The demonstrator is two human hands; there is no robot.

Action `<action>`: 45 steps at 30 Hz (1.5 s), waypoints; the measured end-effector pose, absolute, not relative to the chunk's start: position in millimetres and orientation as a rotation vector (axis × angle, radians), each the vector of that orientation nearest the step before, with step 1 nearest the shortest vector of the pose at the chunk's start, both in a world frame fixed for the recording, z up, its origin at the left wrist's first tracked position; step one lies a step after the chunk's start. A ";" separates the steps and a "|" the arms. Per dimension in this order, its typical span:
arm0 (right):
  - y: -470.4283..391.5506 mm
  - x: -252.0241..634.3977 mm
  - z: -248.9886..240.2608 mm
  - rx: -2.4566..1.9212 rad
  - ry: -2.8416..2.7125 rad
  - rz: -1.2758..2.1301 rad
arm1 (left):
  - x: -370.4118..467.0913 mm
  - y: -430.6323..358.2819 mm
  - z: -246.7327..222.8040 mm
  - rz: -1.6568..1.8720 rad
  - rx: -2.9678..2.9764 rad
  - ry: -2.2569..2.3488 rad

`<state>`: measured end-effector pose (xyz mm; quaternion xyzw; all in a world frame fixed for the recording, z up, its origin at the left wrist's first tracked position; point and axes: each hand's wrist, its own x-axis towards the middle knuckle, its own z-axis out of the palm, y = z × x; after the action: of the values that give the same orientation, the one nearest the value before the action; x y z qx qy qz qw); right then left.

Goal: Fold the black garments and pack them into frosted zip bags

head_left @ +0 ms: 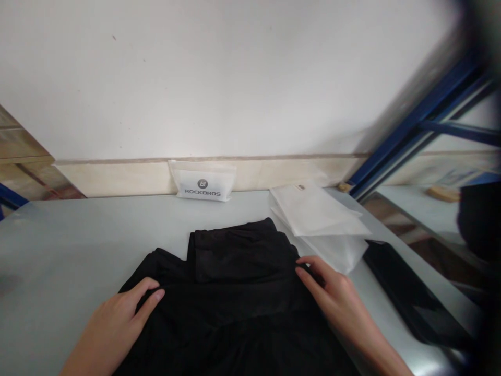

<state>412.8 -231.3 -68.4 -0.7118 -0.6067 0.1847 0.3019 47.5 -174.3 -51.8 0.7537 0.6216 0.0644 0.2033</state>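
Observation:
A black garment [242, 303] lies on the grey table, its upper part folded over into a rough rectangle. At the left edge of the cloth, my left hand [127, 316] pinches the fabric between thumb and fingers. My right hand [332, 292] grips the fabric at the right edge of the folded part. The lower end of the garment runs out of the bottom of the view.
A white ROCKBROS pouch [203, 181] leans on the wall at the back. Translucent plastic bags [319, 214] lie at the back right, beside a long black object [415, 292]. A blue metal frame [415, 120] stands at the right.

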 end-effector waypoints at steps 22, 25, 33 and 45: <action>-214.7 369.1 -54.8 -1.467 -2.534 -0.367 | 160.1 -182.4 -51.8 0.418 2.915 1.142; -204.1 378.5 -67.6 -1.533 -2.634 -0.301 | 157.7 -173.2 -70.4 0.333 2.875 1.175; -202.8 394.7 -80.0 -1.516 -2.593 -0.213 | 133.8 -179.0 -72.0 0.484 2.813 1.287; -205.1 416.8 -63.8 -1.381 -1.853 -0.052 | 40.5 -149.5 -57.3 0.857 2.617 1.752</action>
<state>416.8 -205.1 -63.8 -0.5469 -0.7334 -0.0204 0.4032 40.5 -149.5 -57.3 0.8003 0.5359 0.2620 -0.0610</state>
